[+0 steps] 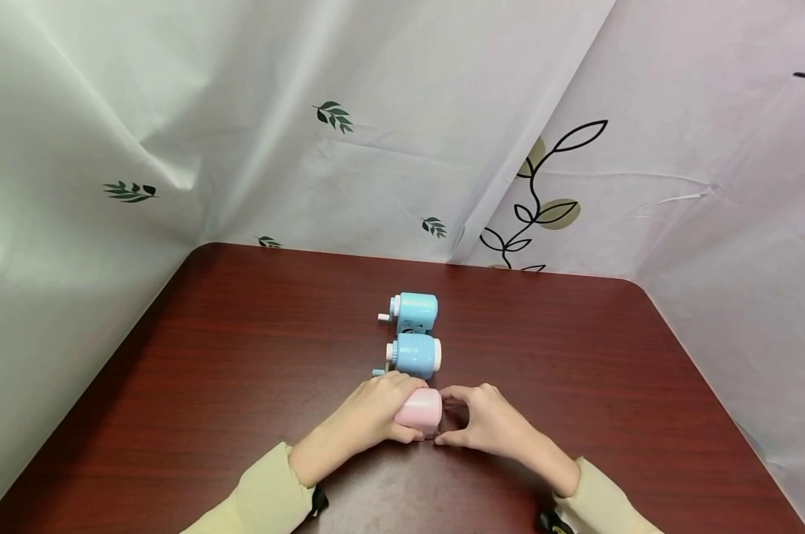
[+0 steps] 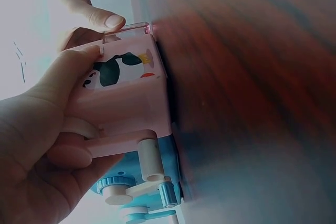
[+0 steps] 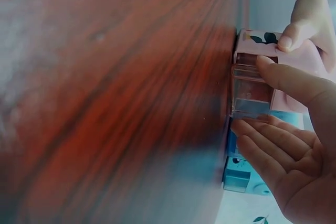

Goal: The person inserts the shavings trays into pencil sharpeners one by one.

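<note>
A pink crank pencil sharpener (image 1: 421, 411) stands on the table near its front, with a cartoon picture on its side. My left hand (image 1: 381, 409) grips its body, thumb on the near side and fingers over the far side. From the end opposite the crank (image 2: 126, 144), a clear shavings drawer (image 3: 253, 92) sticks partway out. My right hand (image 1: 494, 424) pinches that drawer, thumb on one side and fingertips (image 3: 242, 125) on the other. Right behind the pink sharpener is a blue sharpener (image 1: 416, 354) with a white end.
Farther back, a light blue sharpener (image 1: 419, 308) stands in line behind the blue one, its crank also pointing left. The dark red wooden table (image 1: 276, 319) has rounded back corners. White leaf-printed sheeting (image 1: 262, 148) hangs around its back and sides.
</note>
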{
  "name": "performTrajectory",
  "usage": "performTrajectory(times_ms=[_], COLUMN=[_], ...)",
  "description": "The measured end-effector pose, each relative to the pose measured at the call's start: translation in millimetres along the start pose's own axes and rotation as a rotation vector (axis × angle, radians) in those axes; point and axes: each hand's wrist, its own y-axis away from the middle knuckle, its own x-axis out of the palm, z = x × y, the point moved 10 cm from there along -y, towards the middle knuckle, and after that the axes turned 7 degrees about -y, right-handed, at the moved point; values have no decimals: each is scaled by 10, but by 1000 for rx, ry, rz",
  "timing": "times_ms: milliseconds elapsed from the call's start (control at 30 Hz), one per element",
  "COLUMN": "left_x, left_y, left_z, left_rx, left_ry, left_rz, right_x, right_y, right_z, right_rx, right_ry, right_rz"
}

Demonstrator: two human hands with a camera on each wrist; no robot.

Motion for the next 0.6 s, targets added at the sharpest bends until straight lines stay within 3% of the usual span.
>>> performTrajectory(times_ms=[600], left_x=[-8], left_y=[14], left_z=[-12], left_rx=[2], left_ry=[-12], left_rz=[-11], right_x=[45], right_y=[-16], right_z=[27], right_rx=[28], right_ry=[-2], right_rz=[-23])
